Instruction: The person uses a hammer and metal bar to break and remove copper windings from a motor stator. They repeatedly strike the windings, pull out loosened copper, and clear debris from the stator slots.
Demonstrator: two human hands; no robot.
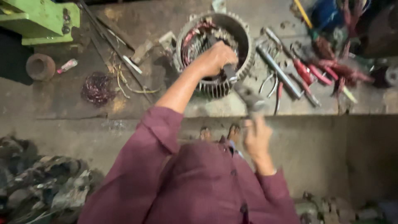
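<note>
- My right hand (257,139) is nearest me, low at the surface (74,99) edge, fingers clamped round a hammer (250,98) handle; head blurred, raised just beside the stator.
- My feet show below, on the floor, between my arms.
- My left hand (217,58) reaches out over the stator (215,52), fingers wrapped tight on a dark tool (229,72) poking into its bore; can't tell what kind.
- Stator sits upright on the surface, open end up, finned shell, reddish windings (195,37) inside.
- Right of it: a metal bar (280,72), red-handled pliers (304,72), a tangle of red wire (344,68).
- Left of it: a wire coil (97,87), loose strands, a round rusty cup (40,66).
- Far left corner: a green machine (39,18).
</note>
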